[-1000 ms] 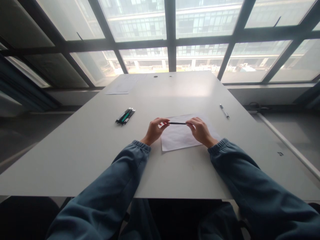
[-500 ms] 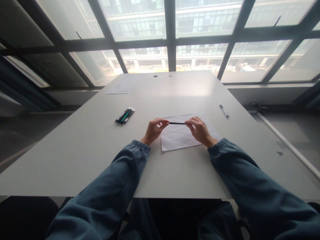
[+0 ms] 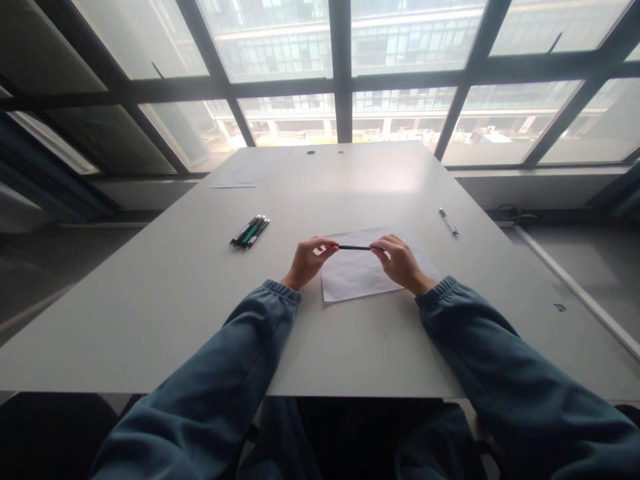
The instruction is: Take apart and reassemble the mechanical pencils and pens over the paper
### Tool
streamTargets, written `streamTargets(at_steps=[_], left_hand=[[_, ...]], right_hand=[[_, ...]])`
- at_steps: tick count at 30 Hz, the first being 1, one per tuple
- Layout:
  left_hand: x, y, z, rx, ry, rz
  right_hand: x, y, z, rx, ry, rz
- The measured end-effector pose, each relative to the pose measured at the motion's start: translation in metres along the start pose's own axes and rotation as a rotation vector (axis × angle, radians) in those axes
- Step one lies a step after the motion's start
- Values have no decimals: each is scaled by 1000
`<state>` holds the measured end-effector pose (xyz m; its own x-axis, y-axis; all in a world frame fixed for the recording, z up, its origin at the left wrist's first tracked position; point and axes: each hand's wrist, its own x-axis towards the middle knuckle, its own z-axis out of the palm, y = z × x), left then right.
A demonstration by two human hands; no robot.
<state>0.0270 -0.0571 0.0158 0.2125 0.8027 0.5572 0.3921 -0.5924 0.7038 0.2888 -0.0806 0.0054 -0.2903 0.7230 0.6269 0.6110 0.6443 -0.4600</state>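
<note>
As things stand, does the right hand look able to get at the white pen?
Probably yes: no object stands between the right hand and the white pen. It would likely first have to release its end of the black pen, which the left hand also holds.

A broad white worktop narrows away toward a wall of windows divided by thick dark frames. Hazy daylight pours through them, leaving a pale glare on the far right part of the surface. Beyond the glass stands a large, many-windowed building, washed out by brightness. The panes at far left are much darker. A blue-grey curtain hangs at the left edge, with dark fabric at the right. A pale low wall runs beneath the glass; the floor is grey and dim.
</note>
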Motion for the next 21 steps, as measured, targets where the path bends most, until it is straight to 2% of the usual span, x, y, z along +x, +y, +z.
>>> streamTargets(at_steps=[21], left_hand=[[1,-3,1,17,-46,79]], right_hand=[[-1,3,2,-43,-93,17]])
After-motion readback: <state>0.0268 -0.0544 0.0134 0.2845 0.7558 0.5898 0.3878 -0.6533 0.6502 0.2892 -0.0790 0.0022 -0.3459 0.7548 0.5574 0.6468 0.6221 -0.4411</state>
